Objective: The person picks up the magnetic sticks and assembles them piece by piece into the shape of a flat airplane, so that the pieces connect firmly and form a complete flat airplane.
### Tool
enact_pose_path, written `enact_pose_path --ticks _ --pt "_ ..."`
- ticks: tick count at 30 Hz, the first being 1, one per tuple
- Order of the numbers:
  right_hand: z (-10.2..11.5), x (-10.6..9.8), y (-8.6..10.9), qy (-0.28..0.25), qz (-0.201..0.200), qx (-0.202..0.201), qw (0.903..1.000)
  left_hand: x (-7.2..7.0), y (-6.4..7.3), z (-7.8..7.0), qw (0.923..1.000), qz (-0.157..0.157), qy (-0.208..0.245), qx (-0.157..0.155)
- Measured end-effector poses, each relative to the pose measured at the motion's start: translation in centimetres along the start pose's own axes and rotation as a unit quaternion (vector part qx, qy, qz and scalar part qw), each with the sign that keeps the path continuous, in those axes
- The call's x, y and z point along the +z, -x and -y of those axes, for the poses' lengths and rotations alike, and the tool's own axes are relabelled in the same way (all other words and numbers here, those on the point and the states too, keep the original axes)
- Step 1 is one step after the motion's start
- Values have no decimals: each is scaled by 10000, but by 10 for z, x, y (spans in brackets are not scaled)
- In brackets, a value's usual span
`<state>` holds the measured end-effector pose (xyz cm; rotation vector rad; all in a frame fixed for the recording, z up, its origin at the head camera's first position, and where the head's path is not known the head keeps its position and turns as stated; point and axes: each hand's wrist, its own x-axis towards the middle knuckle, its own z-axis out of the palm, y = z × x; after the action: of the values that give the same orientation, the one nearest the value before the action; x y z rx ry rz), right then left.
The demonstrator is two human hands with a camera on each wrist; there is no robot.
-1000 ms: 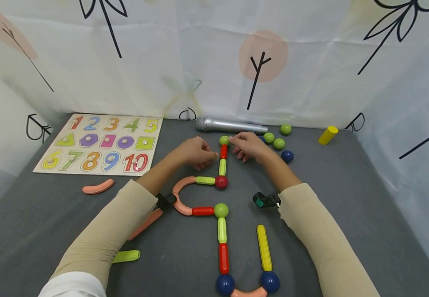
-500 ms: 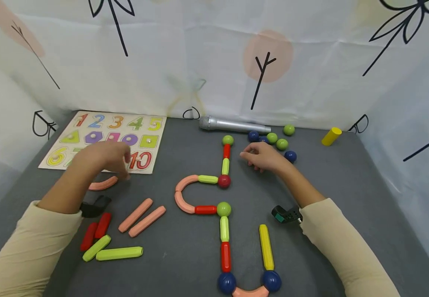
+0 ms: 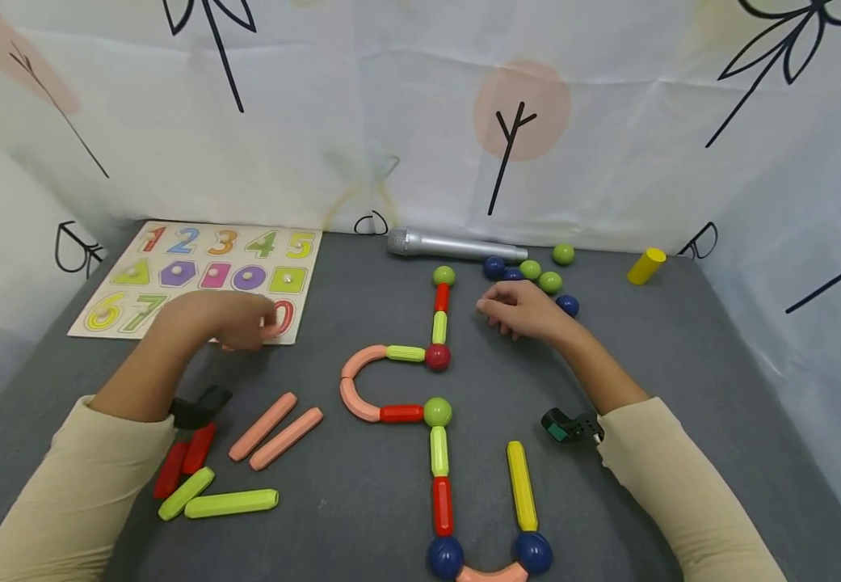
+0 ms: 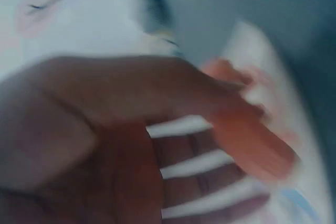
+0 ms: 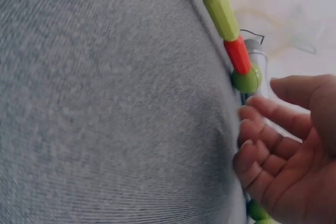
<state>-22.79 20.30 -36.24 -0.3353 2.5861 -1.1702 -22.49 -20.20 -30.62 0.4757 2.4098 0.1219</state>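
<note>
My left hand (image 3: 227, 319) is over the lower right of the number board (image 3: 122, 279), its fingers curled around a curved salmon-pink magnetic stick (image 3: 271, 331) that they mostly hide. A blurred orange-pink end of this curved stick (image 4: 224, 71) shows past the thumb in the left wrist view. My right hand (image 3: 518, 309) holds nothing; its fingers are loosely bent beside the top of a magnetic stick-and-ball figure. A green ball (image 3: 444, 276) tops that figure, above a red stick (image 3: 442, 297), a lime stick (image 3: 439, 327) and a red ball (image 3: 438, 356).
Two straight salmon sticks (image 3: 285, 439), red sticks (image 3: 199, 449) and lime sticks (image 3: 231, 503) lie by my left forearm. A silver microphone (image 3: 456, 246) lies at the back, with green balls (image 3: 550, 282) and blue balls (image 3: 568, 305) near it. A yellow cylinder (image 3: 646, 266) stands back right.
My left hand has gone from the figure leftward to the curved salmon stick, taken hold of it and lifted it towards the board. My right hand has drawn back slightly from the green ball.
</note>
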Motion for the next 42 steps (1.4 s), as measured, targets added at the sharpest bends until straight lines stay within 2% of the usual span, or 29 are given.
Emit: enact_pose_path --ticks 3,6,9,13,16,20,22,24,27,29,32,35,42 --pt "6 0 2 -99 -228 -479 9985 -18 -8 -30 9933 -409 396 1007" --pt "15 2 3 -119 -356 -1068 9936 -32 -22 -59 9811 -821 746 1583" --pt "27 6 1 -15 -385 -1525 9876 -40 -43 -86 9739 -1088 1027 1705" --pt "36 12 -6 153 -309 -1752 9839 -42 -69 -115 9698 -1223 1130 1782" --pt "41 17 -13 389 -341 -1801 9823 -41 -84 -131 9660 -1250 1184 1928" --pt "44 20 -21 765 -679 -1843 9775 -38 -98 -145 9589 -1451 1299 2062" --pt "44 18 -23 887 -860 -1791 9760 -36 -103 -148 9552 -1590 1429 2045" --pt "42 14 -25 1003 -1027 -1628 9762 -35 -108 -150 9481 -1691 1795 2009" --pt "37 8 -27 1204 -1312 -1250 9761 -33 -114 -149 9443 -1929 2103 1639" --pt "31 5 -28 1345 -1530 -933 9746 -31 -119 -148 9474 -2141 1994 1299" --pt "22 2 -31 1525 -1771 -542 9708 -27 -127 -147 9573 -2302 1545 818" --pt "17 1 -33 1650 -1815 -387 9687 -22 -135 -147 9617 -2185 1519 654" --pt "14 4 -39 1852 -1796 -435 9652 -15 -146 -149 9563 -2177 1872 549"
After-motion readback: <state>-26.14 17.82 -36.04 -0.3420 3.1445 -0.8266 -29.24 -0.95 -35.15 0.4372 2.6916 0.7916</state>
